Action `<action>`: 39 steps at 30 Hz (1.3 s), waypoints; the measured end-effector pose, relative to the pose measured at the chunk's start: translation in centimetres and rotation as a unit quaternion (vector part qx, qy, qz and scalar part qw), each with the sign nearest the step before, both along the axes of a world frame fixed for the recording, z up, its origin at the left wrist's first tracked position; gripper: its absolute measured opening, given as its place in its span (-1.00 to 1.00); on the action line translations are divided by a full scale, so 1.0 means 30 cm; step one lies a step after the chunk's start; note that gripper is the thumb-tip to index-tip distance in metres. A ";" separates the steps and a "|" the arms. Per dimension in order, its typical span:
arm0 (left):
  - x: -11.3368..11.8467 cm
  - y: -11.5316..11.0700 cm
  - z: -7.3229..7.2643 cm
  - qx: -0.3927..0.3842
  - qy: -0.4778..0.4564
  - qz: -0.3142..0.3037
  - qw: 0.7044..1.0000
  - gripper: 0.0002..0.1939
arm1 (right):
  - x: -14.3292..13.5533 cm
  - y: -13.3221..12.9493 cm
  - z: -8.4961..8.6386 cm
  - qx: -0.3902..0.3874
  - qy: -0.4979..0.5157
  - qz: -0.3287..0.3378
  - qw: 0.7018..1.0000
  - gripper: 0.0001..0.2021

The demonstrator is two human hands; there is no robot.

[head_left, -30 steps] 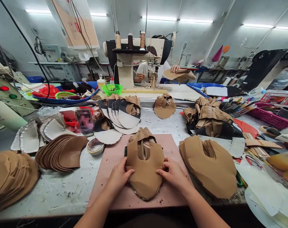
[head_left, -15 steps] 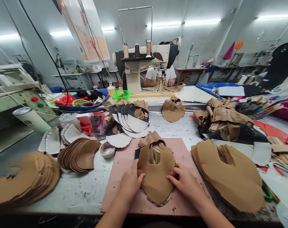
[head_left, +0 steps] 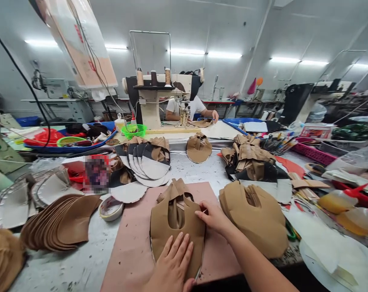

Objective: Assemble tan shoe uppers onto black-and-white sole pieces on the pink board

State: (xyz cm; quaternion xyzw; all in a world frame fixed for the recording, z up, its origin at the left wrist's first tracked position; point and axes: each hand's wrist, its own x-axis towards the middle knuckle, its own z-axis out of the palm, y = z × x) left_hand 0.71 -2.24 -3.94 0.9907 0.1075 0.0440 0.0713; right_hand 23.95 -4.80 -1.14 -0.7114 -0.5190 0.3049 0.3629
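Tan shoe upper: the piece (head_left: 193,225) is lying on the pink board (head_left: 126,251), cutout facing away from the wearer, its gathered straps bunching at the far end.
Left hand: the palm (head_left: 172,265) is resting flat on the near part, fingers extending slightly spread, gripping nothing.
Right hand: the thumb side (head_left: 214,217) is touching the right edge, thumb lying on top; cannot tell whether the hidden fingertips are pinching.
Right of board: a stack of tan cut pieces (head_left: 259,231) is sitting just beside it.
Left of board: a tape roll (head_left: 111,216) is lying near a fanned stack of brown pieces (head_left: 62,223).
Beyond board: a second tan upper (head_left: 199,150) is lying alone before the sewing machine (head_left: 150,109).
Behind machine: a co-worker's hand (head_left: 215,116) is touching a brown piece (head_left: 202,123).
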 end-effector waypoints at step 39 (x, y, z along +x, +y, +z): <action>0.301 0.189 0.108 -0.044 0.010 -0.074 0.996 -0.60 | -0.020 0.008 -0.025 0.011 -0.143 -0.136 0.980 -0.88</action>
